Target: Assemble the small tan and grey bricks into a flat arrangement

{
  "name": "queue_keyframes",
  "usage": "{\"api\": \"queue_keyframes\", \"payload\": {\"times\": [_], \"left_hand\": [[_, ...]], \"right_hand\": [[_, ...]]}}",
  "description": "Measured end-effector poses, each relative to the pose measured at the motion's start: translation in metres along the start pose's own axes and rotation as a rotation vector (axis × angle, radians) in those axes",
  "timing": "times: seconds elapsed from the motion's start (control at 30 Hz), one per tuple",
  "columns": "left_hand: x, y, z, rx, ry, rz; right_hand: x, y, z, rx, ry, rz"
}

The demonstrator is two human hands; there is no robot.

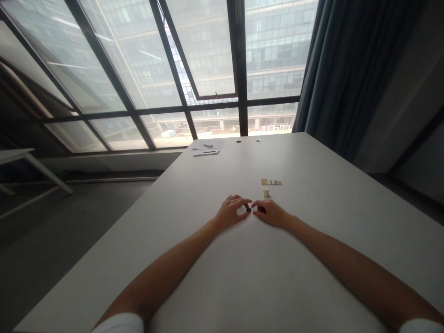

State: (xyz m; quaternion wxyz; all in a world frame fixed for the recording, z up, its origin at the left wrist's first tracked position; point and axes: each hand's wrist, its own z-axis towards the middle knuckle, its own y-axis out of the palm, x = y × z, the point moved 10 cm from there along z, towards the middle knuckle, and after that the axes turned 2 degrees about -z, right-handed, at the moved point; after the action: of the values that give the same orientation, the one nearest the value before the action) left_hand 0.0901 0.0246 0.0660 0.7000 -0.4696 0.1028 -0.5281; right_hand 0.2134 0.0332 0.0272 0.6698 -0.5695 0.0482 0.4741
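Note:
My left hand (234, 211) is over the middle of the white table (222, 268), thumb and fingers curved round a small dark block (249, 210). The block lies at the thumb tip and looks pinched there; its kind is too small to make out. Close beside it on the right is my right hand (272, 213), its thumb and forefinger curved with a small gap between their tips. Nothing shows in that gap. Just beyond my right hand lies a short group of small yellowish pieces (266, 194) with dark marks. Farther back is a longer row of similar pieces (271, 182).
Papers (207, 147) with a dark pen-like item lie at the table's far left corner. Near the far edge is a round dark cable hole (238, 141). Large windows stand behind, a blue curtain (333, 83) hangs at right, and another white table (17, 156) is at left.

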Motion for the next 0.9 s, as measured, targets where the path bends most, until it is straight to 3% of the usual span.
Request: {"api": "queue_keyframes", "payload": {"times": [0.37,0.9], "left_hand": [[0.007,0.001,0.001,0.007,0.062,-0.006],[0.005,-0.001,0.0,0.036,0.068,0.041]], "right_hand": [[-0.016,-0.002,-0.003,0.059,-0.169,-0.016],[-0.022,-0.01,-0.005,0.143,-0.222,-0.076]]}}
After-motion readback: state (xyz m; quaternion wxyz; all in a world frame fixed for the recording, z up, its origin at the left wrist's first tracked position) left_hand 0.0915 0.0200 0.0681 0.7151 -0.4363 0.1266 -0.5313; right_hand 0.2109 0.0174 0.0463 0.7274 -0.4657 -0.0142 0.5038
